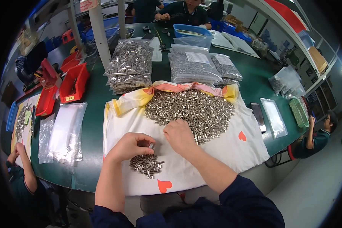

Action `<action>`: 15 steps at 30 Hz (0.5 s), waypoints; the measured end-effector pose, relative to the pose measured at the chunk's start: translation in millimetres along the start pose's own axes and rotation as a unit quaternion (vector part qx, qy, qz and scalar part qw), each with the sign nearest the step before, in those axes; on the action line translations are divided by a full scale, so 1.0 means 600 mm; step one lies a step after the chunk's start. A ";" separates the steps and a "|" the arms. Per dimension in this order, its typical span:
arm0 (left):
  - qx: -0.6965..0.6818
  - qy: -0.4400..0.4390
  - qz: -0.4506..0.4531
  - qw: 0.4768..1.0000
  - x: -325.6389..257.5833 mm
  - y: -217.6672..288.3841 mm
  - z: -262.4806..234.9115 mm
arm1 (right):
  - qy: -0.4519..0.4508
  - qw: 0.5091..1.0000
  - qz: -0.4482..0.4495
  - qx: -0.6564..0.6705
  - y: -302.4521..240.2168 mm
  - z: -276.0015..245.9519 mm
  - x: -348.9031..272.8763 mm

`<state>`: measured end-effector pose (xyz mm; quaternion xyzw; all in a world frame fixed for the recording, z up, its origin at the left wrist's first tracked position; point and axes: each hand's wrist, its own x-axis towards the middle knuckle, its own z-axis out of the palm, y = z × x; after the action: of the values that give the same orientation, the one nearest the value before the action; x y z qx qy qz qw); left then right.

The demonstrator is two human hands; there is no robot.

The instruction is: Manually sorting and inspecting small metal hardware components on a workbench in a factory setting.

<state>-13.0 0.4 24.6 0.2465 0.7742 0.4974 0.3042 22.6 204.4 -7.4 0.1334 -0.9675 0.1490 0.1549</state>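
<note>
A large heap of small, shiny metal cylinders (190, 108) lies on a white cloth (231, 163) printed with red hearts. My left hand (128, 147) is closed, pinching a small metal cylinder (151, 146) between thumb and fingers. Just below that hand lies a smaller pile of the same cylinders (146, 166). At the near edge of the large heap is my right hand (179, 137), its fingers curled down and together. What they hold, if anything, is hidden from this view.
Clear bags of metal parts (130, 64) and further full bags (193, 66) stand behind the rolled cloth edge. Red bins (74, 84) and flat plastic bags (66, 131) are at left. A phone (257, 116) lies at right. Co-workers sit around the green table (93, 152).
</note>
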 end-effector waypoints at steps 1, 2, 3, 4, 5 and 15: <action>0.000 0.001 -0.001 1.000 -0.001 0.001 0.000 | -0.002 1.000 -0.005 0.011 0.001 0.000 0.000; -0.002 0.001 0.000 1.000 -0.002 0.002 -0.001 | -0.003 1.000 -0.006 0.011 0.003 -0.003 0.000; -0.004 0.001 0.002 1.000 -0.002 0.003 -0.002 | 0.006 1.000 -0.024 0.017 0.006 -0.006 0.000; -0.006 0.003 0.000 1.000 -0.002 0.002 -0.001 | 0.012 0.999 -0.043 0.024 0.009 -0.007 -0.001; -0.004 0.004 0.003 1.000 -0.002 0.001 -0.001 | 0.011 0.999 -0.045 0.025 0.012 -0.009 -0.001; -0.025 0.000 -0.008 1.000 0.002 -0.003 -0.001 | -0.073 0.995 -0.025 -0.064 0.009 -0.027 -0.007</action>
<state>-14.2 -0.2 22.8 0.2323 0.7635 0.5141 0.3141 29.1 215.8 4.7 0.1574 -0.9802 0.0728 0.0956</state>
